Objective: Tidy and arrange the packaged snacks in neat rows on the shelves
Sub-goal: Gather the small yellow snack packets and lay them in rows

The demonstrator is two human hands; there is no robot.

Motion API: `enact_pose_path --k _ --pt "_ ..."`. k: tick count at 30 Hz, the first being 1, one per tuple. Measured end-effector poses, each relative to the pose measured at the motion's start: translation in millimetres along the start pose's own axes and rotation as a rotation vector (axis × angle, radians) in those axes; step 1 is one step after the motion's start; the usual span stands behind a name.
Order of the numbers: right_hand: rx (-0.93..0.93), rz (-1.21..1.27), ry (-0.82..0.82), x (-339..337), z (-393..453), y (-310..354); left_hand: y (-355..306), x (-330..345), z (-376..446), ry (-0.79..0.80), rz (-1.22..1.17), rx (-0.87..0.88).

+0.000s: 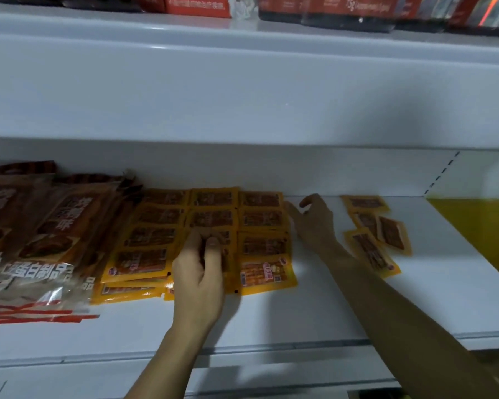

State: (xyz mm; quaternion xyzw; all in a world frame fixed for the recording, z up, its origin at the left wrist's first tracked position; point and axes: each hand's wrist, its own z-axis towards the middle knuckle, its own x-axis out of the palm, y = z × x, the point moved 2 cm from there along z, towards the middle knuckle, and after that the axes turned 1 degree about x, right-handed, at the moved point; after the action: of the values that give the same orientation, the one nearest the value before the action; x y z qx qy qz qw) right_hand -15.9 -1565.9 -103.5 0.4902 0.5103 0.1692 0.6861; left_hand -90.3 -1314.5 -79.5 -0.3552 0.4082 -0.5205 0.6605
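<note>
The left hand (203, 266) pinched a yellow packet (213, 243) in the rows (205, 223) on the white shelf (300, 315), partly hiding it; the right hand (311, 223) lay open beside them. Loose packets (375, 234) lay apart. Brown bags (32, 226) were cut off left.

A shop: white display shelving (300, 318) before me, stocked with rows of yellow snack packets (261, 223) and brown bags (49, 226).

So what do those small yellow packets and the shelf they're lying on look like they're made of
The yellow snack packets look like thin glossy plastic film: flat, with crimped edges and a slight sheen. The shelf looks like white painted metal, smooth with a soft glare, though coated board can't be ruled out.
</note>
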Motion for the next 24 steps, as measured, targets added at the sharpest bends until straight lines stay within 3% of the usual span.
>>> enact_pose_path --k 4,8,10,12,14,17,20,24 --pt "-0.174 -0.134 -0.191 -41.9 -32.2 -14.2 -11.8 25.5 -7.8 0.146 0.011 0.022" --pt "-0.235 -0.352 -0.300 -109.8 -50.6 -75.8 -30.2 92.5 -28.3 0.539 0.013 -0.024" --pt "-0.229 -0.513 -0.280 -144.4 -33.9 -103.3 -29.2 142.7 -37.2 0.705 0.095 -0.006" --pt "-0.224 -0.677 -0.160 -166.2 -9.0 -127.6 -18.5 199.7 -45.4 0.795 0.281 -0.023" --pt "-0.141 -0.693 -0.020 -176.4 4.7 -142.1 -6.3 247.4 -47.5 0.743 0.572 0.031" --pt "-0.150 -0.578 0.018 -185.6 7.6 -149.2 3.3 290.8 -46.7 0.586 0.866 0.145" --pt "-0.202 -0.398 0.018 -196.7 1.2 -146.0 -4.9 308.7 -32.0 0.536 0.736 0.056" --pt "-0.249 -0.235 0.174 -195.4 0.6 -139.8 -18.8 318.6 -5.0 0.465 0.385 -0.305"
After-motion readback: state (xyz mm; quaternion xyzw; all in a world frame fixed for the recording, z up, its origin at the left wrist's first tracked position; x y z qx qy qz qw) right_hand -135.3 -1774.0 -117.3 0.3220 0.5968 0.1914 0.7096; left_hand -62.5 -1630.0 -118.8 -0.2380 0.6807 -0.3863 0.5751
